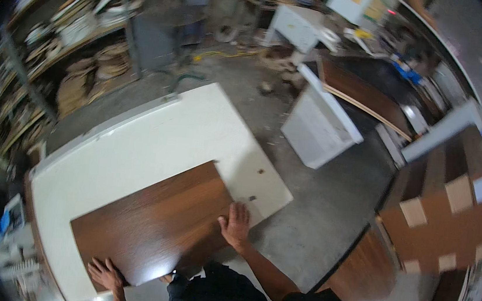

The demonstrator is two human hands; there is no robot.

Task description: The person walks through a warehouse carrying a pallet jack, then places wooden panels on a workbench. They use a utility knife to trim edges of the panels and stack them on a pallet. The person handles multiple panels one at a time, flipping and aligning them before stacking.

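A brown wood-grain panel (154,218) lies flat on a large white table (134,157), close to my body. My left hand (104,274) rests on its lower left corner with the fingers spread. At the panel's right end lies my right hand (236,223), fingers stretched out along the edge and nothing gripped. Light glares off the panel's near edge, and my dark clothing hides part of that edge. Two small dark marks show on the table's white top, to the right of the panel.
Shelves (76,39) piled with rolled and stacked material stand at the far left. To the right is a white stand (320,120), with another brown panel (364,96) beside it. A large cardboard-wrapped stack (447,201) stands at the right. Yellow cord (221,54) lies on the floor beyond.
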